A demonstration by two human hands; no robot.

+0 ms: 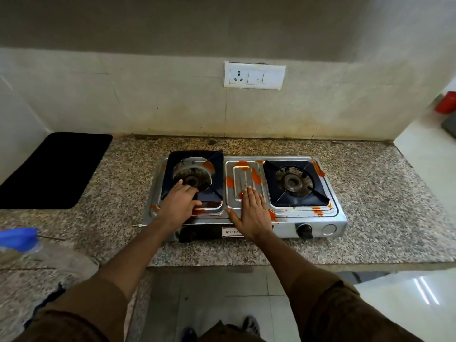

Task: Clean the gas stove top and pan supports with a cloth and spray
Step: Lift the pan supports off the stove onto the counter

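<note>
Left hand grasping black square pan support, lifted at 9 o'clock burner; right hand flat, released, on orange-stained steel two-burner stove, mid-table. Wiping not begun; spray bottle at 8 o'clock.

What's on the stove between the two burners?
In the head view, the raised steel centre panel lies between the left burner and right burner, smeared with orange stains. The right hand lies flat on it.
</note>
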